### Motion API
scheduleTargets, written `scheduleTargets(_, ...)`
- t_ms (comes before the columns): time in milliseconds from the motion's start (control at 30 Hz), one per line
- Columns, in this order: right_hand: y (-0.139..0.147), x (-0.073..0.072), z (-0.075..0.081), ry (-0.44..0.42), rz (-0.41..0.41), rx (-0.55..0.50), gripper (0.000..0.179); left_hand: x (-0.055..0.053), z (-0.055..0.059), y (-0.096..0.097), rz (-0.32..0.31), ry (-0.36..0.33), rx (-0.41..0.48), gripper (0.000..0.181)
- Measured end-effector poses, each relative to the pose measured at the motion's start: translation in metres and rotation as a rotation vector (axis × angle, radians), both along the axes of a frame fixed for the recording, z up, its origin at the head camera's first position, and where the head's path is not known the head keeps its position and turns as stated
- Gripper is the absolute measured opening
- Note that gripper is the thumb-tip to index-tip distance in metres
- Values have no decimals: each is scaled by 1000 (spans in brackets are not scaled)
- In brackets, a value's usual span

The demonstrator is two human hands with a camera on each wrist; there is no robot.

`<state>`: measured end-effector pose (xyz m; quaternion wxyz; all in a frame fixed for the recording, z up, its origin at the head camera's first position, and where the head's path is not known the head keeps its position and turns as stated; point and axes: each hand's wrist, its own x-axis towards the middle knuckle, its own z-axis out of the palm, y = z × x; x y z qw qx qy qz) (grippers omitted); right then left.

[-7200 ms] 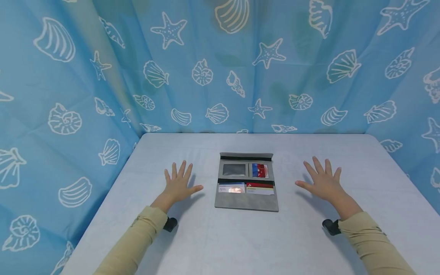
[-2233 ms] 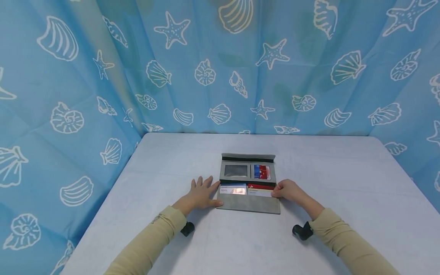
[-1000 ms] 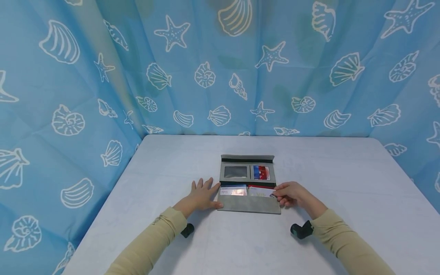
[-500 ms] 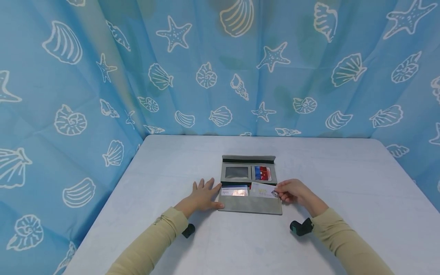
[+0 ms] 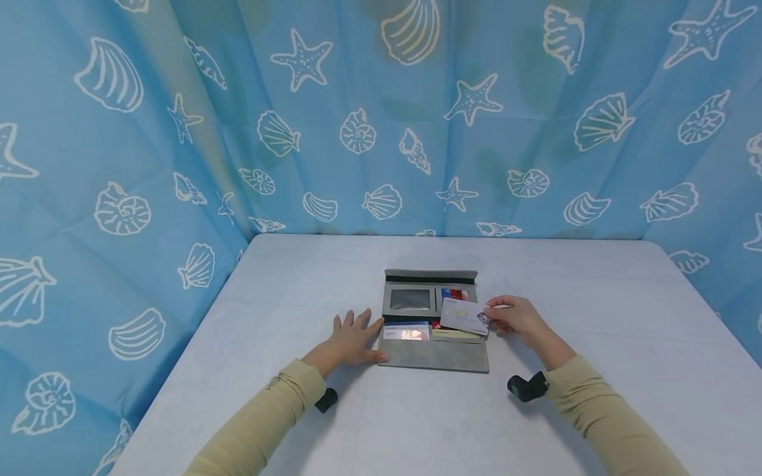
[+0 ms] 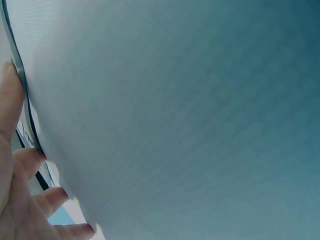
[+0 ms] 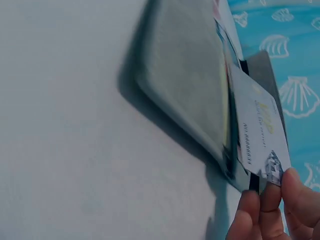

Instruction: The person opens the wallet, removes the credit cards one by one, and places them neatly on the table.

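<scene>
A grey wallet [image 5: 411, 357] lies unfolded on the table. My right hand [image 5: 516, 317] pinches the right end of a white VIP card [image 5: 461, 315], which is tilted above the wallet's right half. In the right wrist view, thumb and fingers hold the card [image 7: 260, 120] by the corner with the diamond print. My left hand [image 5: 351, 340] has its fingers spread, thumb and fingertip touching the wallet's left edge. Other cards [image 5: 406, 332] sit in the lower left pocket, and a yellowish card [image 5: 455, 335] shows in the lower right one. The held card partly hides a red and blue card [image 5: 454, 293] in the upper right pocket.
A white cloth covers the table [image 5: 428, 423]. Behind it and on the left hangs a blue curtain [image 5: 333, 165] with shells and starfish. The wallet's clear window [image 5: 409, 299] is at the upper left. Black devices [image 5: 526, 387] sit at both wrists.
From lying flat by the wallet, my hands came to its sides. My right hand drew the white card out of the lower right pocket and raised it, uncovering the yellowish card. My left hand stayed put lately.
</scene>
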<state>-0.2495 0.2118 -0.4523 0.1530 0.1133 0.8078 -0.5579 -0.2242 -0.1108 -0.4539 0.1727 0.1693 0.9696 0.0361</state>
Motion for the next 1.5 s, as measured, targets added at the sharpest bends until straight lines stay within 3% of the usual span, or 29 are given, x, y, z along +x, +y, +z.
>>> scheduleTargets(467,42,-11,12,11,-99,-125,48,-1,-4,-2,-10,11,-9,79)
scheduleTargets(733,53,-16,14,29,-222,-148,43,-2,-6,-2,-6,10,1,80)
scheduleTargets(1067,54,-25,0,68,-356,-136,39,-2,-5,-2,-7,15,-14,80)
scheduleTargets(1500,54,-37,-11,39,-392,-22,39,-3,-8,-1,2,6,-24,80)
